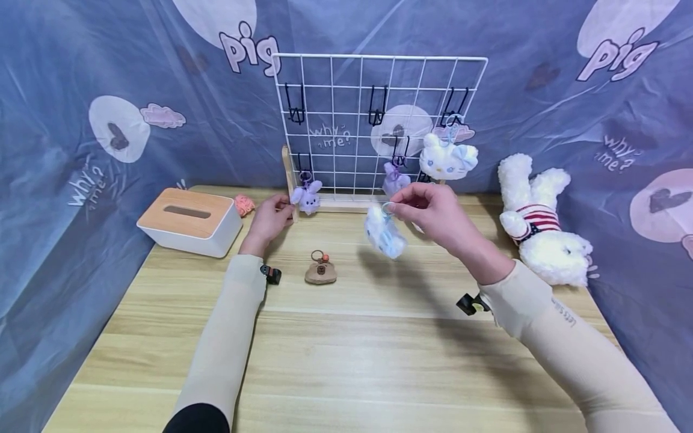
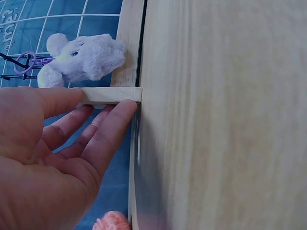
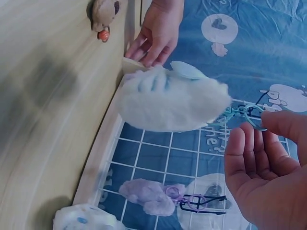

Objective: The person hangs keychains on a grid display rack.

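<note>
My right hand (image 1: pixel 433 210) pinches the light-blue ring (image 3: pixel 254 117) of a white plush keychain (image 1: pixel 384 234) between thumb and forefinger. The plush hangs above the table in front of the wire grid rack. With thumb and fingers, my left hand (image 1: pixel 271 219) holds the wooden foot (image 2: pixel 110 94) at the rack's left end. Just beside that hand, a purple rabbit plush keychain (image 1: pixel 307 198) hangs from a black hook. Another purple plush keychain (image 1: pixel 395 180) hangs behind my right hand, which partly covers it. A white cat plush keychain (image 1: pixel 449 157) with a blue bow hangs at the upper right.
On the table in front of the rack lies a brown plush keychain (image 1: pixel 321 272). A tissue box (image 1: pixel 189 234) stands at left, near an orange woolly item (image 1: pixel 244 205). A white stuffed toy (image 1: pixel 541 222) in a striped shirt lies at right. Black hooks (image 1: pixel 377 114) hang on the grid.
</note>
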Action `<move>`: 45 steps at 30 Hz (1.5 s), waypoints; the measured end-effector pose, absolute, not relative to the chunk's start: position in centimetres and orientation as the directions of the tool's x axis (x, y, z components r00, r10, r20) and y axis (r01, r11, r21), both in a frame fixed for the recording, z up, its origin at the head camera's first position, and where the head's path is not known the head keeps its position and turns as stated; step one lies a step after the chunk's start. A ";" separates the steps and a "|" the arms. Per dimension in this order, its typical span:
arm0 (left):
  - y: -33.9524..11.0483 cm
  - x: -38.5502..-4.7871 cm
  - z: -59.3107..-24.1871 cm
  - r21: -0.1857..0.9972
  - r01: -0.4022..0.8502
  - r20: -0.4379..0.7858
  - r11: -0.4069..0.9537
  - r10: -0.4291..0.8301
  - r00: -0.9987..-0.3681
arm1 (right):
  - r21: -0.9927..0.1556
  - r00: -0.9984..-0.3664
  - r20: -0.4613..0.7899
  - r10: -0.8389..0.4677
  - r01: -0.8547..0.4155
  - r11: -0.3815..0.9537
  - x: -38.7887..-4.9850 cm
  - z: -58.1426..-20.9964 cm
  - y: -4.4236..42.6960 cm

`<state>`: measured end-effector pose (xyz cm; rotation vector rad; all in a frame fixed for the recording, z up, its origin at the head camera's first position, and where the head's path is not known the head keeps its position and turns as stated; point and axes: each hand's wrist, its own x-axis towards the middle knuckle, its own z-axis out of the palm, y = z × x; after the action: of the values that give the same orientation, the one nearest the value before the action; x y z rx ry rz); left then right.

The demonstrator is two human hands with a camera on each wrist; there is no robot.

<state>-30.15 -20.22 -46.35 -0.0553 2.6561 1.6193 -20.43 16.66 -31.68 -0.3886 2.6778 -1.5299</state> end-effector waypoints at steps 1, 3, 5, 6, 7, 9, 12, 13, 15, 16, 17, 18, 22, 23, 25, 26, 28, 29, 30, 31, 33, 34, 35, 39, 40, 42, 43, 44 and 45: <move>-20.2 -30.2 -46.4 0.888 -0.046 -0.044 0.458 -0.015 -0.999 | -0.856 -0.969 0.100 -0.227 -0.200 0.477 -20.5 -31.6 16.7; -20.3 -30.2 -46.4 0.887 -0.048 -0.046 0.459 -0.015 -0.999 | -0.864 -0.969 0.109 -0.224 -0.204 0.461 -20.7 -31.3 16.7; -20.4 -30.1 -46.4 0.889 -0.050 -0.050 0.455 -0.013 -0.999 | -0.874 -0.968 0.118 -0.220 -0.206 0.440 -20.9 -31.1 16.6; -20.4 -30.1 -46.3 0.890 -0.053 -0.053 0.453 -0.012 -0.999 | -0.877 -0.969 0.120 -0.218 -0.206 0.434 -21.0 -31.0 16.6; -20.5 -30.1 -46.3 0.890 -0.055 -0.056 0.453 -0.011 -0.998 | -0.881 -0.969 0.121 -0.217 -0.206 0.426 -21.2 -30.9 16.6; -20.6 -30.0 -46.4 0.891 -0.060 -0.063 0.450 -0.008 -0.998 | -0.888 -0.969 0.121 -0.215 -0.202 0.412 -21.5 -30.7 16.5; -20.7 -30.0 -46.4 0.891 -0.064 -0.069 0.450 -0.005 -0.998 | -0.901 -0.970 0.114 -0.216 -0.193 0.389 -22.0 -30.4 16.5; -20.7 -30.0 -46.4 0.890 -0.064 -0.070 0.452 -0.005 -0.998 | -0.904 -0.969 0.114 -0.219 -0.193 0.382 -22.2 -30.3 16.4; -20.6 -30.0 -46.4 0.889 -0.065 -0.071 0.453 -0.005 -0.997 | -0.908 -0.967 0.120 -0.224 -0.198 0.369 -22.5 -30.0 16.4; -20.6 -30.0 -46.4 0.889 -0.067 -0.072 0.453 -0.006 -0.997 | -0.909 -0.966 0.125 -0.225 -0.202 0.365 -22.6 -29.8 16.5; -20.6 -29.9 -46.4 0.889 -0.068 -0.074 0.453 -0.006 -0.997 | -0.909 -0.966 0.130 -0.224 -0.206 0.362 -22.8 -29.6 16.5; -20.6 -29.9 -46.3 0.890 -0.069 -0.075 0.451 -0.006 -0.997 | -0.909 -0.965 0.136 -0.224 -0.211 0.359 -22.9 -29.4 16.5; -20.4 -29.9 -46.2 0.891 -0.070 -0.075 0.448 -0.007 -0.997 | -0.908 -0.963 0.152 -0.222 -0.225 0.354 -23.6 -28.7 16.6; -20.4 -29.9 -46.2 0.891 -0.070 -0.073 0.448 -0.009 -0.997 | -0.908 -0.962 0.156 -0.223 -0.229 0.352 -23.7 -28.5 16.5; -20.3 -29.8 -46.3 0.890 -0.069 -0.072 0.452 -0.011 -0.997 | -0.907 -0.961 0.161 -0.227 -0.235 0.349 -24.1 -28.2 16.5; -20.3 -29.8 -46.3 0.888 -0.069 -0.071 0.454 -0.013 -0.997 | -0.908 -0.960 0.163 -0.228 -0.237 0.347 -24.2 -28.1 16.4; -20.3 -29.8 -46.3 0.887 -0.071 -0.072 0.456 -0.014 -0.997 | -0.908 -0.959 0.170 -0.228 -0.243 0.342 -24.5 -27.8 16.2; -20.3 -29.8 -46.3 0.887 -0.072 -0.073 0.456 -0.016 -0.997 | -0.908 -0.958 0.176 -0.228 -0.247 0.338 -24.6 -27.7 16.1; -20.3 -29.7 -46.3 0.887 -0.072 -0.073 0.456 -0.016 -0.997 | -0.908 -0.957 0.180 -0.227 -0.251 0.336 -24.8 -27.6 16.0; -20.3 -29.7 -46.3 0.887 -0.071 -0.071 0.456 -0.016 -0.997 | -0.907 -0.955 0.187 -0.228 -0.257 0.335 -24.9 -27.5 15.9; -20.3 -29.7 -46.3 0.888 -0.070 -0.070 0.455 -0.017 -0.997 | -0.903 -0.953 0.200 -0.229 -0.270 0.333 -25.3 -27.2 15.6; -20.3 -29.7 -46.2 0.887 -0.068 -0.068 0.456 -0.017 -0.998 | -0.903 -0.951 0.205 -0.229 -0.274 0.330 -25.4 -27.0 15.5; -20.3 -29.7 -46.2 0.887 -0.067 -0.067 0.457 -0.017 -0.998 | -0.903 -0.950 0.210 -0.229 -0.278 0.326 -25.6 -26.9 15.3; -20.3 -29.6 -46.1 0.886 -0.061 -0.061 0.459 -0.015 -0.998 | -0.907 -0.947 0.228 -0.224 -0.291 0.306 -26.2 -26.2 14.9; -20.3 -29.6 -46.1 0.886 -0.061 -0.061 0.461 -0.015 -0.998 | -0.909 -0.947 0.233 -0.222 -0.293 0.296 -26.3 -26.0 14.8; -20.3 -29.7 -46.1 0.885 -0.057 -0.058 0.463 -0.012 -0.998 | -0.908 -0.944 0.249 -0.217 -0.306 0.287 -26.6 -25.7 14.6; -20.3 -29.8 -46.1 0.885 -0.057 -0.058 0.462 -0.010 -0.998 | -0.908 -0.943 0.256 -0.212 -0.310 0.281 -26.8 -25.6 14.6; -20.3 -29.8 -46.1 0.886 -0.055 -0.058 0.461 -0.008 -0.998 | -0.910 -0.943 0.260 -0.208 -0.311 0.274 -26.9 -25.4 14.5; -20.3 -29.9 -46.1 0.887 -0.055 -0.058 0.458 -0.007 -0.998 | -0.911 -0.943 0.264 -0.205 -0.313 0.268 -27.1 -25.3 14.4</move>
<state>-29.90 -20.30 -46.13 -0.0565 2.6426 1.6108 -27.06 14.42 -25.33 -0.5275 2.5742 -1.8867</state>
